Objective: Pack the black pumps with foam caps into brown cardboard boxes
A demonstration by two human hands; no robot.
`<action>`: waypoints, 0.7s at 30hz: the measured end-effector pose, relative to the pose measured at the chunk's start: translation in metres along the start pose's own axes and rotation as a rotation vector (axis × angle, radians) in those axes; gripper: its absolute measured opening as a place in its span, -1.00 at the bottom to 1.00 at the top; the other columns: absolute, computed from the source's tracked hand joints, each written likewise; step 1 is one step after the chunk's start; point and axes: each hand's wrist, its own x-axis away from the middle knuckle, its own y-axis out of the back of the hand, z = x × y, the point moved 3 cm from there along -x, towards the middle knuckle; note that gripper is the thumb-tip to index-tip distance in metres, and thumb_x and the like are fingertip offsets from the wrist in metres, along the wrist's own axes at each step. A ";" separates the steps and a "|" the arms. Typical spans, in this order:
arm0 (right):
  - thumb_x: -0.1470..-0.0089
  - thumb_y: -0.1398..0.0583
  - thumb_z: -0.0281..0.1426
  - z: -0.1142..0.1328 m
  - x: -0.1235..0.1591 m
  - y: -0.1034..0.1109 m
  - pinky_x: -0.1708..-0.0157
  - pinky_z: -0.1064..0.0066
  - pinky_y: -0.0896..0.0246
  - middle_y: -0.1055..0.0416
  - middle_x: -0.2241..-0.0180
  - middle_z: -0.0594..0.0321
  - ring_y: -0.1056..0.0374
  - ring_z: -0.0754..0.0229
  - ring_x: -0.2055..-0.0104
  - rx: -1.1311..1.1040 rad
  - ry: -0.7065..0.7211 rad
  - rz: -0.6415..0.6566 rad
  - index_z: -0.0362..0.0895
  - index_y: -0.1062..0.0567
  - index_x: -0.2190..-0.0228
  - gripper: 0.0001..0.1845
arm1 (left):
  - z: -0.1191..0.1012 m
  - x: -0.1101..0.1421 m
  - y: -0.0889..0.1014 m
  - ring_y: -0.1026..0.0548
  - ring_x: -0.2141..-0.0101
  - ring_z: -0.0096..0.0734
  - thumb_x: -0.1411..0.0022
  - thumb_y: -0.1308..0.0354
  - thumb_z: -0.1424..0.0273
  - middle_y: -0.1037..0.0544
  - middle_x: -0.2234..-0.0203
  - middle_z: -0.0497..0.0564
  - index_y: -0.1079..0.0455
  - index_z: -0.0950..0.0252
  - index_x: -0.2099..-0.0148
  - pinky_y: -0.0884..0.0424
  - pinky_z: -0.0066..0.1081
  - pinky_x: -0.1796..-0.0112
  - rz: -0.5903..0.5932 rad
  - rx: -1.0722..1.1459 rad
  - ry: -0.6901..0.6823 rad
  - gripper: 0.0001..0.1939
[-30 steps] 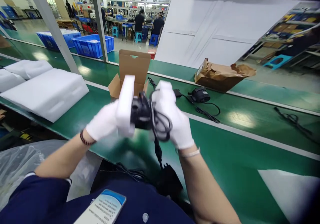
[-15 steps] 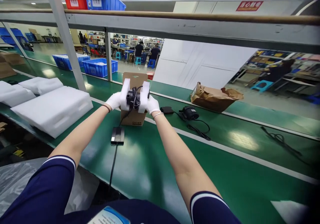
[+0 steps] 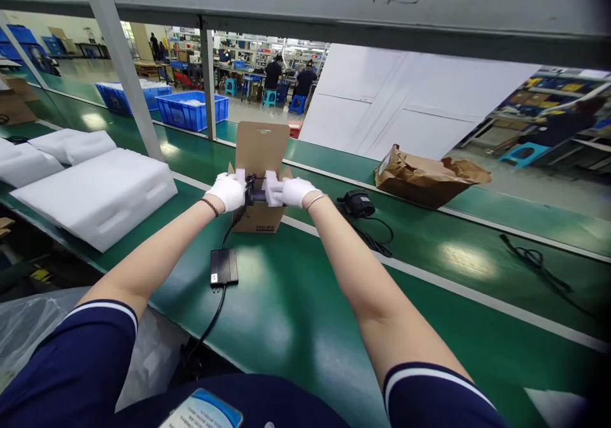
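Note:
An open cardboard box [image 3: 258, 221] stands upright on the green bench, its lid flap raised at the back. At its mouth sits a black device with a bundled cable [image 3: 251, 189], between two white foam end pieces. My left hand [image 3: 227, 192], in a white glove, is closed on the left foam piece [image 3: 241, 176]. My gloved right hand [image 3: 296, 192] grips the right foam piece [image 3: 271, 188]. The lower part of the device is hidden inside the box. A cable runs from it to a black power adapter [image 3: 224, 267] lying in front of the box.
White foam blocks [image 3: 100, 193] lie at the left. Right of the box are a black pump-like device [image 3: 358, 203] with its cable, a crumpled brown paper bag [image 3: 424, 177] and a loose black cord [image 3: 534, 262]. A metal post [image 3: 121, 65] and overhead beam [image 3: 305, 5] frame the bench.
Both hands have lowered the foam pieces and device from above the box front into its opening. The view has tilted down, and the adapter has shifted slightly.

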 end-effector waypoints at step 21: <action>-0.08 -0.17 -0.38 0.247 0.178 -0.194 0.14 0.36 -0.28 -0.55 0.25 0.29 -0.46 0.13 0.18 -0.893 0.066 0.207 -0.04 -0.43 0.37 -0.97 | -0.013 0.198 -0.106 -0.04 -0.32 0.21 -0.04 -0.11 0.56 -0.11 -0.34 0.23 -0.15 0.11 -0.35 -0.24 0.07 -0.13 0.259 0.065 -0.461 -0.19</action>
